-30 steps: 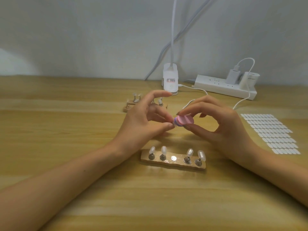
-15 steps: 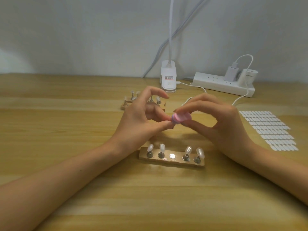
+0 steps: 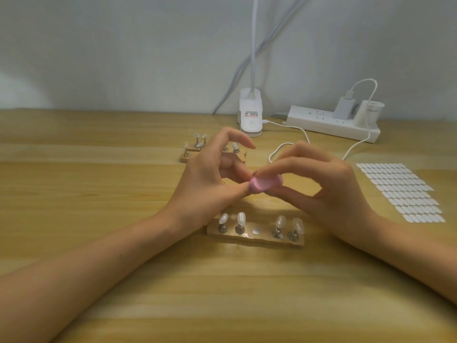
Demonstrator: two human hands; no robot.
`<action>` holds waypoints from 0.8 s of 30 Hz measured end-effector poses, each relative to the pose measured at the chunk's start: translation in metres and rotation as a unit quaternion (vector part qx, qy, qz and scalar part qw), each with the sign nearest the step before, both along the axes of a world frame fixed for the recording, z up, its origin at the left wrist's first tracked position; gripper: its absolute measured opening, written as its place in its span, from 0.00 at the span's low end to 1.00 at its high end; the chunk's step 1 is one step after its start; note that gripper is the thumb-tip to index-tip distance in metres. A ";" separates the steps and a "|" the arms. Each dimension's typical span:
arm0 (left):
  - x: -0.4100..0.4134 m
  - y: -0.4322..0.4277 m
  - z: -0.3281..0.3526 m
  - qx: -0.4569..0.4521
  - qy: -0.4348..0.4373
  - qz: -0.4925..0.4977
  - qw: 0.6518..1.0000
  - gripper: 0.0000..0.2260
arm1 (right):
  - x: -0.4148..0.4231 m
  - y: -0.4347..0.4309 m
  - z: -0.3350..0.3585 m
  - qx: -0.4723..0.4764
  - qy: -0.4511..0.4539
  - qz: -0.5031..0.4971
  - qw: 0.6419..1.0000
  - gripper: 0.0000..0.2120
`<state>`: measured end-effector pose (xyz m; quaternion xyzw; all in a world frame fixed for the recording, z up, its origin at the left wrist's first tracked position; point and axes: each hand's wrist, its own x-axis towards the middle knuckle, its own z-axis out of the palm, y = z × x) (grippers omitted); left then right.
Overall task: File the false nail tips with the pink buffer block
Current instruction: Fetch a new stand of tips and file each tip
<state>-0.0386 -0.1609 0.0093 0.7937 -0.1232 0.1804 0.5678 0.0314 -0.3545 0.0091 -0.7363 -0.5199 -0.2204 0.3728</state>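
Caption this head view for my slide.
Right hand holds pink buffer block against the left hand, near a nail stand.

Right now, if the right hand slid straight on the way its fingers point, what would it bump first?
Probably the left hand: the right hand points leftward with the pink buffer block in its grip, and the block's end seems to meet the left fingertips. What they pinch is hidden.

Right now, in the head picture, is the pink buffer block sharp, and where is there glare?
Head view: the pink buffer block, pinched in the right hand, is blurred and washed pale at its left end; a glare spot shines on the near light wooden nail stand.
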 end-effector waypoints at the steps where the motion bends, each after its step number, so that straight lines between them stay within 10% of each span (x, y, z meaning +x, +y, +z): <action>1: 0.000 0.000 0.000 0.000 0.002 0.000 1.000 0.20 | 0.000 0.000 0.000 0.000 0.000 -0.001 1.000 0.08; 24: -0.005 -0.002 0.002 0.030 -0.019 0.026 0.999 0.19 | 0.001 -0.002 0.000 0.017 0.018 -0.024 0.999 0.10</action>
